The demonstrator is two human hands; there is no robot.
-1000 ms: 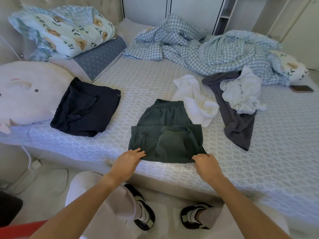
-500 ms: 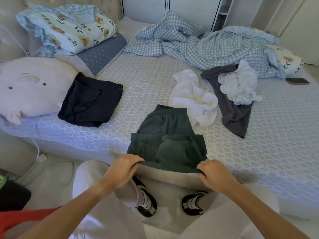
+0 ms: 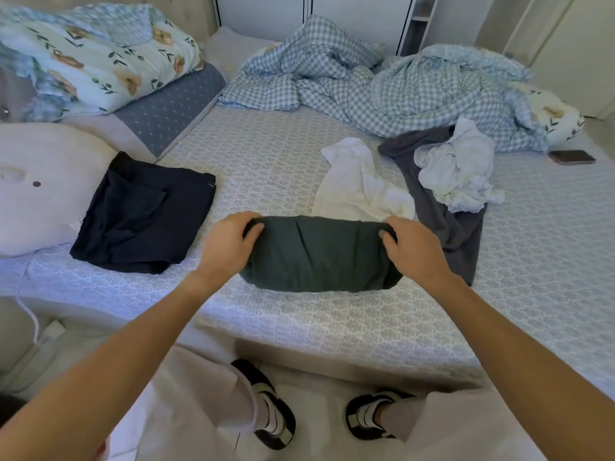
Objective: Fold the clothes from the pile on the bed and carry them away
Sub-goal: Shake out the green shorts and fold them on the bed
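Dark green shorts (image 3: 319, 252) lie folded over into a compact bundle near the front edge of the bed (image 3: 332, 327). My left hand (image 3: 228, 242) grips their left end and my right hand (image 3: 412, 249) grips their right end, fingers curled into the cloth. To the left a folded navy garment (image 3: 143, 214) lies flat. Behind the shorts a crumpled white garment (image 3: 359, 184) lies loose. To the right, a dark grey garment (image 3: 446, 214) stretches out with a pale white one (image 3: 459, 168) bunched on top.
A checked blue duvet (image 3: 382, 84) is heaped at the back. A floral quilt (image 3: 96, 58) and a pink plush pillow (image 3: 40, 184) fill the left side. A phone (image 3: 571, 157) lies at the right. My shoes stand on the floor below the bed edge.
Both hands took the near hem of the green shorts and carried it away from me, folding the shorts over into a shorter bundle. The view has moved closer over the bed.
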